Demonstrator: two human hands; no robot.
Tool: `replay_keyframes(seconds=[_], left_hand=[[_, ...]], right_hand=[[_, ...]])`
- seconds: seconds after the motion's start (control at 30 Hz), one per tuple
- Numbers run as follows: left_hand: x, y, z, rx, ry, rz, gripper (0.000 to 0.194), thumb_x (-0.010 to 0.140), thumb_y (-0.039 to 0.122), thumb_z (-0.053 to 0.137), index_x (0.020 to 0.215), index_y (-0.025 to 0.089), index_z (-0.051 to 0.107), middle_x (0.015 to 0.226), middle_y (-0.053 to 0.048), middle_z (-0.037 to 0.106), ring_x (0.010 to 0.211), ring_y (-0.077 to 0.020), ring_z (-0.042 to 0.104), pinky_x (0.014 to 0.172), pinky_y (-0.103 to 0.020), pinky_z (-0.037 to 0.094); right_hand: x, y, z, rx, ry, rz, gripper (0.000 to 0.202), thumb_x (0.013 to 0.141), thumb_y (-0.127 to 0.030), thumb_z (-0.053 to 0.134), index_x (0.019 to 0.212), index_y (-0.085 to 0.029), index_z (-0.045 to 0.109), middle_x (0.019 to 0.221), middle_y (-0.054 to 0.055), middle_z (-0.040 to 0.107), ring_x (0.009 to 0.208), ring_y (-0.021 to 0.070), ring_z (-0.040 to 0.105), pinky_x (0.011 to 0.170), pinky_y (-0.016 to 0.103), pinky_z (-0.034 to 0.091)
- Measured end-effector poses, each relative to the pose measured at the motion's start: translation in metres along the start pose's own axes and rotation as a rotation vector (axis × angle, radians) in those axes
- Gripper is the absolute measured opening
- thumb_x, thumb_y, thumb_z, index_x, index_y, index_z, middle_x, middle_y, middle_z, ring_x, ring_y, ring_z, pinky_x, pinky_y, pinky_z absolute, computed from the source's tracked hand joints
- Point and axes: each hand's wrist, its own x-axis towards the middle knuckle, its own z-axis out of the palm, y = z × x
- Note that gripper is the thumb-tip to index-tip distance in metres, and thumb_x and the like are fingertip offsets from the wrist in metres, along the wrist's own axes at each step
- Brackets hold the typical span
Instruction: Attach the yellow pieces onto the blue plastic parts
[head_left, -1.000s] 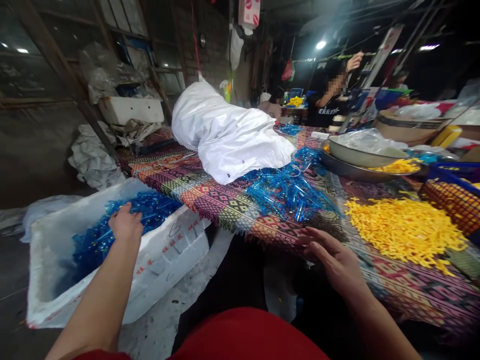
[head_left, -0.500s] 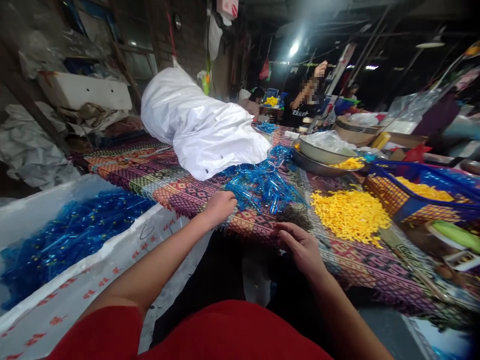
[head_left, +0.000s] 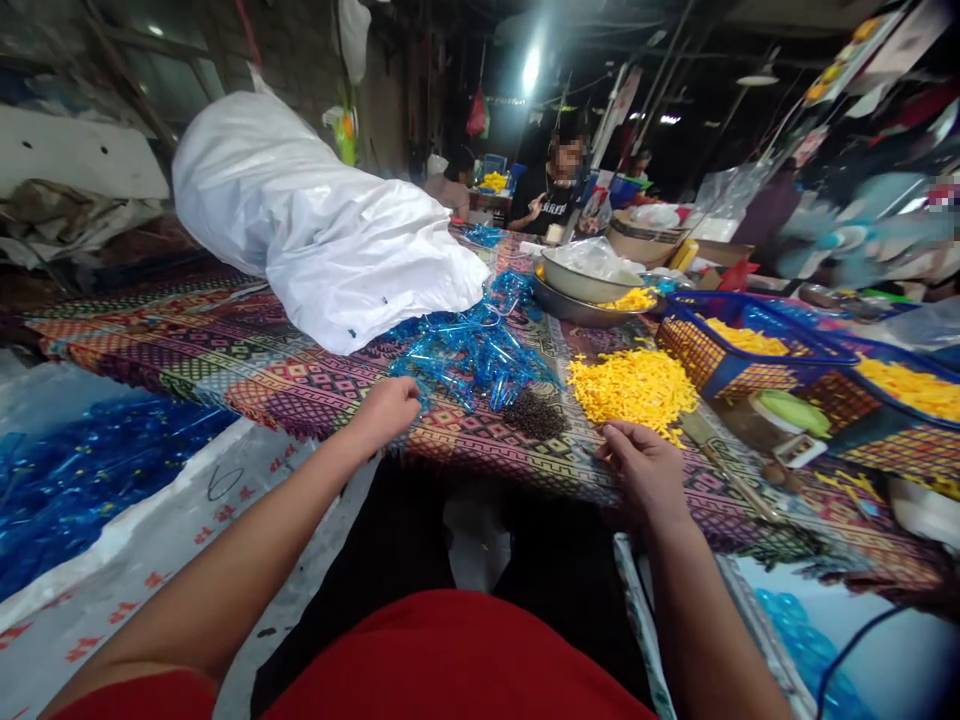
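My left hand [head_left: 384,412] is closed at the table's near edge, beside a heap of clear blue plastic pieces [head_left: 480,355]. Some blue shows by its fingertips, but what the fingers hold is hidden. At the front of a pile of small yellow plastic pieces [head_left: 630,388], my right hand [head_left: 646,470] has its thumb and fingers pinched together. Anything in that pinch is too small to make out. Between the hands lies a small mound of tiny dark pieces [head_left: 535,414].
A large white sack [head_left: 322,210] lies on the patterned cloth [head_left: 292,385]. Metal bowls [head_left: 592,305] and blue baskets [head_left: 750,375] of yellow pieces stand right. A white foam box [head_left: 187,500] of blue pieces is at lower left. A person in black [head_left: 551,200] sits opposite.
The view has turned to the right. My right hand has moved from beside the dark mound to the front of the yellow pile. My left hand stays closed near the blue heap.
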Motion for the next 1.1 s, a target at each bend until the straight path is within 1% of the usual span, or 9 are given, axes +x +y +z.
replay_keyframes(seconds=[0.13,0.23,0.33,0.5,0.7,0.83,0.93,1.0,1.1], left_hand=[[-0.011,0.017,0.003,-0.038,-0.093,0.104,0.025,0.073,0.018,0.047,0.081,0.020,0.070,0.076,-0.001,0.067,0.073,-0.0165,0.061,0.067,-0.023,0.045],[-0.015,0.027,0.003,0.131,-0.035,0.219,0.035,0.075,0.012,0.043,0.099,0.022,0.066,0.093,-0.005,0.064,0.078,-0.0186,0.061,0.070,-0.028,0.045],[-0.014,0.027,0.002,0.349,-0.065,0.332,0.039,0.075,0.011,0.043,0.108,0.025,0.060,0.107,-0.008,0.057,0.075,-0.0197,0.062,0.064,-0.030,0.044],[-0.009,0.022,0.003,0.454,-0.147,0.432,0.031,0.080,0.015,0.042,0.105,0.023,0.059,0.102,-0.008,0.058,0.074,-0.0194,0.062,0.061,-0.029,0.044],[-0.007,0.024,0.000,0.501,-0.154,0.484,0.029,0.081,0.009,0.040,0.100,0.019,0.058,0.096,-0.008,0.060,0.077,-0.0201,0.062,0.064,-0.028,0.045],[-0.008,0.030,-0.006,0.504,-0.115,0.466,0.027,0.080,0.005,0.038,0.097,0.015,0.057,0.091,-0.010,0.061,0.076,-0.0213,0.062,0.063,-0.030,0.045],[-0.011,0.034,-0.012,0.442,-0.057,0.426,0.032,0.079,0.005,0.039,0.106,0.016,0.054,0.091,-0.010,0.063,0.080,-0.0216,0.062,0.066,-0.029,0.045],[-0.014,0.037,-0.018,0.342,-0.009,0.384,0.031,0.083,0.012,0.041,0.111,0.018,0.052,0.092,-0.010,0.064,0.084,-0.0217,0.062,0.070,-0.029,0.044],[-0.022,0.043,-0.029,0.121,0.048,0.315,0.027,0.086,0.028,0.042,0.108,0.020,0.054,0.088,-0.008,0.066,0.086,-0.0220,0.061,0.072,-0.030,0.044]], right_hand=[[0.008,0.003,0.000,-0.143,-0.041,-0.053,0.038,0.071,-0.049,0.059,0.083,-0.014,0.066,0.050,0.000,0.058,0.045,0.0136,0.051,0.046,0.025,0.041],[0.015,0.002,-0.006,-0.205,-0.018,-0.089,0.037,0.073,-0.048,0.055,0.082,-0.014,0.066,0.056,0.002,0.061,0.047,0.0144,0.053,0.049,0.027,0.043],[0.020,0.006,-0.018,-0.373,-0.018,-0.175,0.035,0.075,-0.046,0.052,0.079,-0.014,0.066,0.067,0.006,0.066,0.057,0.0176,0.058,0.058,0.031,0.046],[0.017,0.020,-0.032,-0.614,-0.096,-0.299,0.032,0.078,-0.041,0.047,0.079,-0.016,0.068,0.080,0.009,0.068,0.076,0.0223,0.062,0.069,0.033,0.045],[0.019,0.023,-0.033,-0.825,-0.052,-0.292,0.028,0.082,-0.033,0.045,0.082,-0.017,0.068,0.084,0.008,0.067,0.078,0.0207,0.060,0.070,0.030,0.043],[0.026,0.014,-0.024,-1.107,-0.120,-0.318,0.026,0.085,-0.029,0.043,0.083,-0.019,0.067,0.084,0.008,0.064,0.072,0.0174,0.058,0.061,0.026,0.037],[0.031,0.007,-0.015,-1.244,-0.175,-0.322,0.024,0.084,-0.026,0.043,0.080,-0.017,0.065,0.083,0.010,0.062,0.071,0.0178,0.058,0.057,0.026,0.034],[0.034,0.005,-0.014,-1.196,-0.244,-0.322,0.023,0.084,-0.025,0.045,0.079,-0.017,0.066,0.083,0.009,0.064,0.073,0.0184,0.059,0.058,0.026,0.036],[0.038,0.007,-0.022,-0.962,-0.349,-0.296,0.018,0.081,-0.027,0.051,0.082,-0.020,0.067,0.085,0.006,0.068,0.075,0.0174,0.062,0.063,0.024,0.041]])
